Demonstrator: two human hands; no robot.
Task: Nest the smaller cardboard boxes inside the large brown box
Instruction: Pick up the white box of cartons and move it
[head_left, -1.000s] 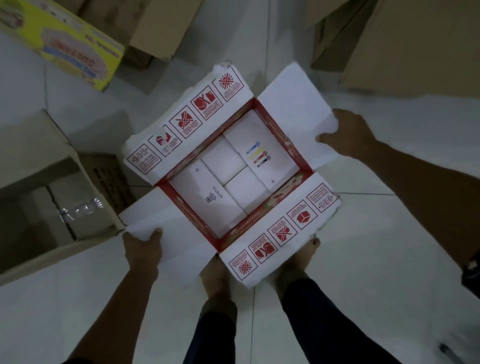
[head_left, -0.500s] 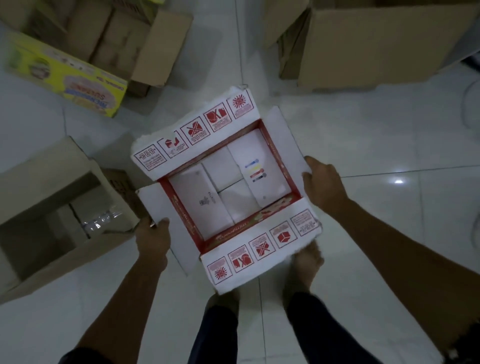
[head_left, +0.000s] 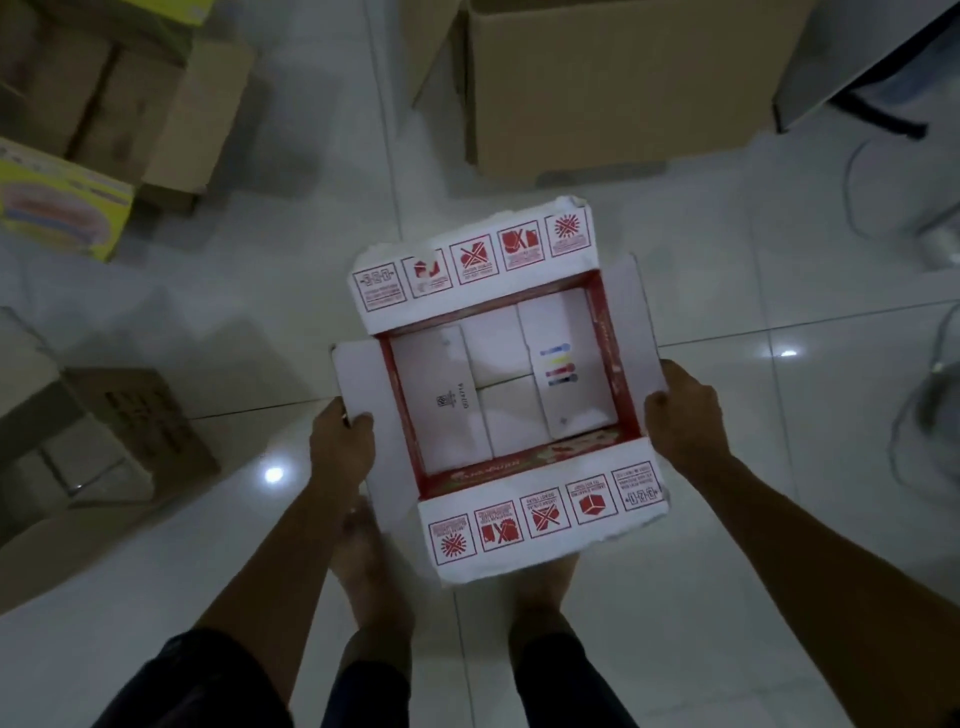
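I hold a red-and-white cardboard box (head_left: 470, 270) in the air above my feet, its four flaps spread open. Several small white boxes (head_left: 444, 400) fill its inside, one printed with coloured bars (head_left: 558, 364). My left hand (head_left: 340, 439) grips the left side flap. My right hand (head_left: 683, 415) grips the right side flap. A large brown box (head_left: 613, 88) stands on the floor ahead, its opening out of view.
An open brown box (head_left: 130, 431) with packages inside lies at the left. A yellow printed box (head_left: 57, 202) and more brown cartons (head_left: 130, 104) sit at the upper left. A dark furniture leg (head_left: 878, 111) and a fan base (head_left: 935, 228) are at the right. White tiled floor surrounds me.
The red-and-white box has turned square to me and shifted right. Both hands slid closer along its side flaps. The view has moved toward the large brown box.
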